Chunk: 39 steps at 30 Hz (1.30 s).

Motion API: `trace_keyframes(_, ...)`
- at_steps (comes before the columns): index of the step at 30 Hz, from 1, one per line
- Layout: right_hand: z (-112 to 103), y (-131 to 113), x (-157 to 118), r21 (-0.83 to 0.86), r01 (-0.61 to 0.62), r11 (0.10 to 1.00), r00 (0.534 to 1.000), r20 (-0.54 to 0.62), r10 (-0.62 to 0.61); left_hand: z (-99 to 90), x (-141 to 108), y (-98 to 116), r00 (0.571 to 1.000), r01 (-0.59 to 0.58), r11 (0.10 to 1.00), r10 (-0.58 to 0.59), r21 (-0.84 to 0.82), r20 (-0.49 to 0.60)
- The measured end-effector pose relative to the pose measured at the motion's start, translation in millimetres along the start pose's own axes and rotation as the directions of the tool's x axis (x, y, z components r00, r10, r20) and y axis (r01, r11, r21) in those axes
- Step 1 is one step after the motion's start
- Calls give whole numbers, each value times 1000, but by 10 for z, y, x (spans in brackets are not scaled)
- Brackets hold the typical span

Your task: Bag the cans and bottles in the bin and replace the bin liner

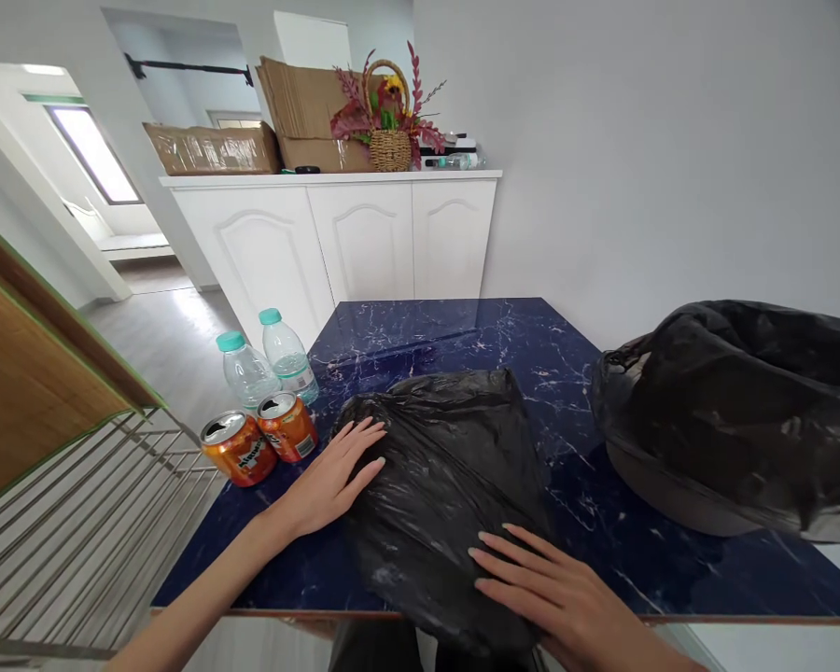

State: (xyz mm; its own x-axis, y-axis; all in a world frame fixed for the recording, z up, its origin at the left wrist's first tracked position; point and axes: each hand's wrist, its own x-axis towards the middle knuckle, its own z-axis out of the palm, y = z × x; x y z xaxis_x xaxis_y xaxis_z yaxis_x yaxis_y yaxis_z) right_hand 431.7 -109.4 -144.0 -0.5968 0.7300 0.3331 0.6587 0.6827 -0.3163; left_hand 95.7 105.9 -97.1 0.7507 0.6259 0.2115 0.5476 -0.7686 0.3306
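A black plastic garbage bag (448, 467) lies flattened on the dark blue marbled table (420, 327), its near end hanging over the front edge. On its left side rests my left hand (336, 471), fingers stretched out over the plastic. My right hand (553, 593) lies on the lower right part of the bag, fingers extended and slightly spread. Left of the bag stand two open orange drink cans (242, 453). Behind them are two clear bottles (248, 373) with teal caps.
At the right stands a round bin (672, 490) lined with a black bag (749, 411). A metal rack (91, 532) borders the table on the left. Behind is a white cabinet (371, 229) bearing cardboard boxes (210, 149) and a flower basket (390, 149).
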Motion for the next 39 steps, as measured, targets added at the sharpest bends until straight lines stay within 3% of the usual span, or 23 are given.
trace_keyframes(3,-279,17,-82,282,-259,924,963,-4,271,-196,-251,43,995,-14,997,21,-70,100)
trace_keyframes(4,-386,31,-87,351,-372,859,916,-11,401,-243,-333,77,991,-32,995,44,-99,123)
trace_keyframes(6,-587,100,-36,465,-545,698,773,-43,633,-292,-468,176,986,-72,986,93,-151,141)
trace_keyframes(9,-781,316,182,630,-621,466,535,-95,840,-246,-544,363,994,-26,984,44,-175,96)
trace_keyframes(10,-809,401,271,662,-616,427,481,-112,869,-205,-534,419,997,22,979,-7,-201,73)
trace_keyframes(12,-823,524,442,657,-598,459,443,-206,872,-111,-484,511,992,124,943,-117,-310,40)
trace_keyframes(15,-814,442,643,407,-589,698,479,-520,707,-11,-419,608,970,179,890,-232,-419,-77)
trace_keyframes(17,-815,196,754,108,-541,834,548,-707,447,-7,-413,674,941,128,934,-220,-332,-255)
trace_keyframes(18,-811,46,812,-36,-466,884,608,-739,290,-23,-414,710,925,79,967,-162,-244,-343)
trace_keyframes(20,-762,-215,948,-243,-252,937,759,-651,35,-72,-397,779,911,-82,996,67,-22,-407)
trace_keyframes(21,-708,-295,1026,-289,-172,942,824,-566,-23,-92,-370,804,913,-170,982,189,84,-362)
trace_keyframes(23,-537,-302,1186,-306,-121,944,918,-395,-10,-102,-275,805,925,-290,931,332,220,-185)
trace_keyframes(25,-324,-107,1310,-287,-156,945,966,-244,85,-62,-154,720,948,-302,916,317,265,-15)
trace_keyframes(28,-81,389,1329,-213,-147,966,989,-15,148,41,-35,463,961,-275,933,258,234,103)
trace_keyframes(32,-80,952,1069,-68,-298,952,939,158,305,96,-81,165,962,-251,957,231,142,145)
trace_keyframes(35,-187,1156,857,-29,-436,900,885,170,434,61,-147,108,966,-220,969,200,109,165)
trace_keyframes(39,-225,1262,733,-27,-461,887,882,95,462,-19,-184,122,966,-197,977,180,77,186)
